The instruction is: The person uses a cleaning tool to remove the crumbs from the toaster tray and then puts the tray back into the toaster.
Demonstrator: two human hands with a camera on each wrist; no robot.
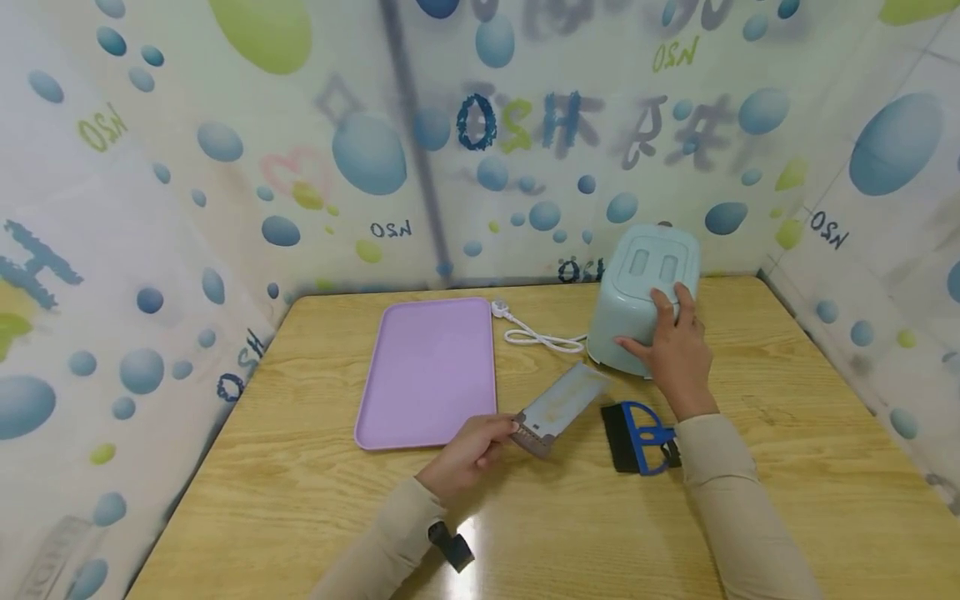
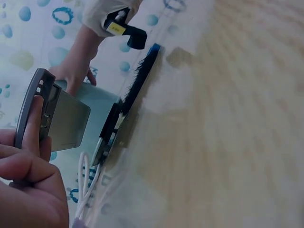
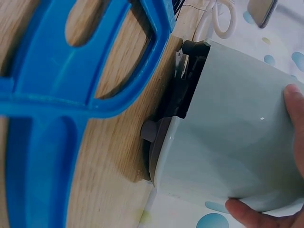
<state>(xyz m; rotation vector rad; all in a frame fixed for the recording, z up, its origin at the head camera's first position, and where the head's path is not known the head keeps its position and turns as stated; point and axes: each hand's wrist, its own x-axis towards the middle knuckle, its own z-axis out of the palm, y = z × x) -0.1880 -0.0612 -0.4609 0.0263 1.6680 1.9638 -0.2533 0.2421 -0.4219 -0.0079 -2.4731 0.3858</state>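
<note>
A person leans over a wooden worktop (image 1: 285, 500), the left hand (image 1: 468, 458) pinching a flat grey insert (image 1: 566, 398) by its dark end, a hold that likely keeps fingers off its yellowish-flecked surface. The insert is in the air, between a purple tray (image 1: 431, 375) and a pale blue toaster (image 1: 630, 321). The right hand (image 1: 678, 358) lies with fingers spread over the toaster's top edge, thumb on its side, presumably to steady it. A dark gap (image 3: 192, 80) shows at the toaster's base; whether every foot touches down is unclear. The white cord (image 1: 536, 337) lies looped beside it, unplugged, a sensible state for handling an appliance. The purple tray lies flat on the person's left, seemingly set there to leave working room. A blue-handled brush (image 1: 636, 437) rests near the right sleeve (image 1: 723, 458), probably for easy reach.
</note>
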